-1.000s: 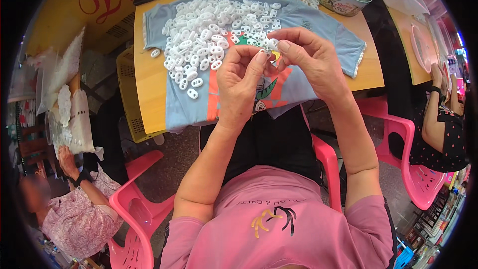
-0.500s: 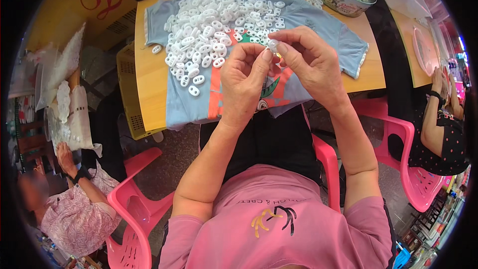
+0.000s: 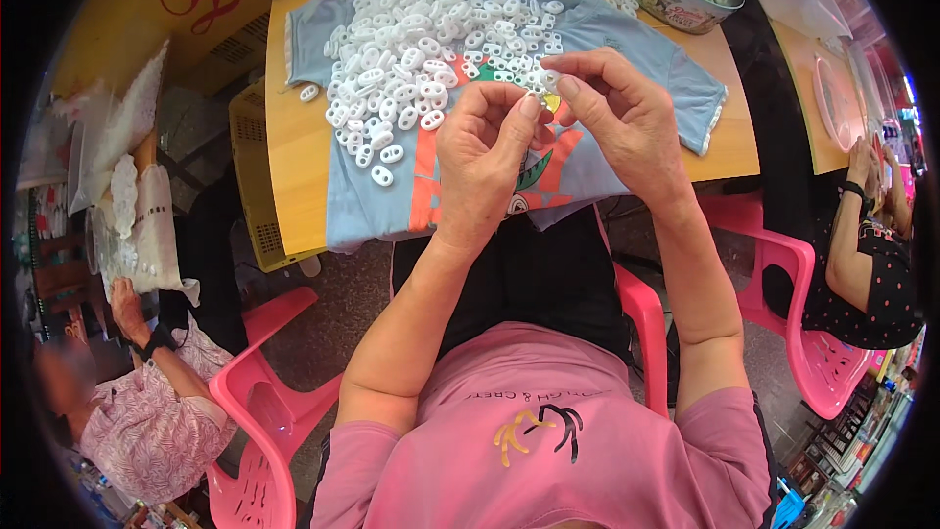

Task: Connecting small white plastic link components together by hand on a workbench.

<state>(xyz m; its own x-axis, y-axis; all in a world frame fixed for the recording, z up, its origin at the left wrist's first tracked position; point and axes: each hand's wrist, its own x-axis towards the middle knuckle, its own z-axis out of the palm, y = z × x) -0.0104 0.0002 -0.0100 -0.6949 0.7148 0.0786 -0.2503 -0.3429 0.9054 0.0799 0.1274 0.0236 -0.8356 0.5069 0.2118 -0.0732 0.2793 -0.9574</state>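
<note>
Looping red script marked the yellow panel (image 3: pixel 240 15); dark lettering crossed the pink cloth top (image 3: pixel 607 411). Smooth white plastic two-holed ovals (image 3: pixel 392 49) lay heaped on the light-blue fabric T-shirt (image 3: pixel 377 206). Above its orange print, the right hand (image 3: pixel 622 132) pinched a small white plastic piece (image 3: pixel 549 81) between thumb and forefinger; beside it, the left hand (image 3: pixel 482 157) curled, its grip impossible to tell.

Workshop-like place: white plastic parts (image 3: pixel 392 49) heaped on table (image 3: pixel 297 196), co-workers (image 3: pixel 152 416) seated either side.
</note>
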